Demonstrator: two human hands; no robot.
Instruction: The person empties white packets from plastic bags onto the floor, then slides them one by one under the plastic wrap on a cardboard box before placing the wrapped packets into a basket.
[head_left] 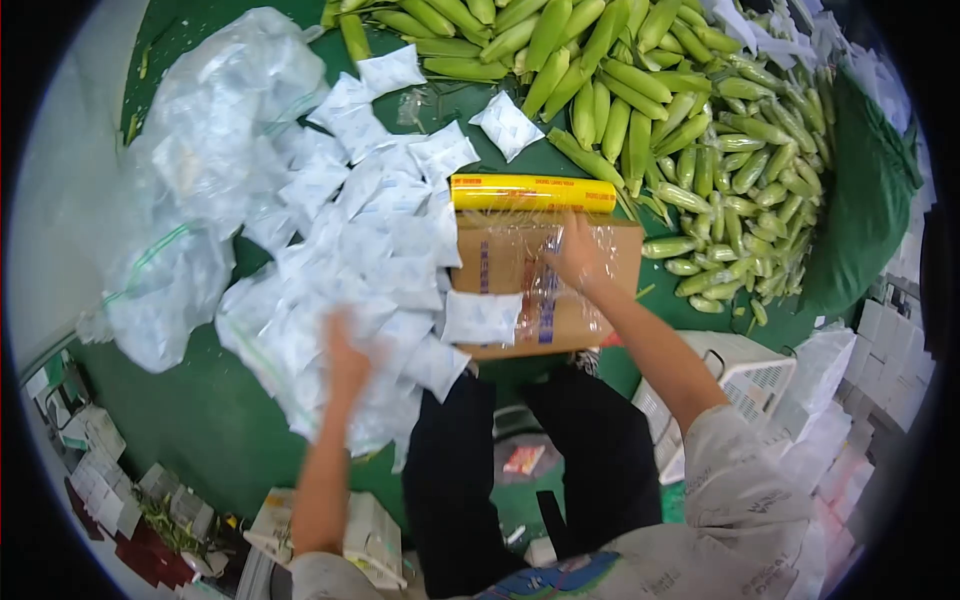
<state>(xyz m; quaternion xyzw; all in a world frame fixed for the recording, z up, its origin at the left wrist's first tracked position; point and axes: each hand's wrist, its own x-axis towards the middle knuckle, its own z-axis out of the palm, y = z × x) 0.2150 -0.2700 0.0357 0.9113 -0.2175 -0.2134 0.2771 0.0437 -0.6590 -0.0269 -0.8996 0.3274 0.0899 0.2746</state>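
My left hand (350,355) is over the pile of white ice-pack-like pouches (350,260); motion smears its fingers. My right hand (578,255) is above the cardboard box (480,265), at the clear film (535,240) that stretches over it; its fingers look bent, and their grip is too small to make out. A yellow roll (535,193) lies along the box's far edge. One white pouch (482,318) rests on the near left part of the box, and another (507,126) lies beyond the roll.
Green corn cobs (590,75) are heaped at the back, with film-wrapped cobs (745,200) at the right. Clear plastic bags (215,130) lie at the left. White crates (735,370) (370,535) stand low on both sides of my legs.
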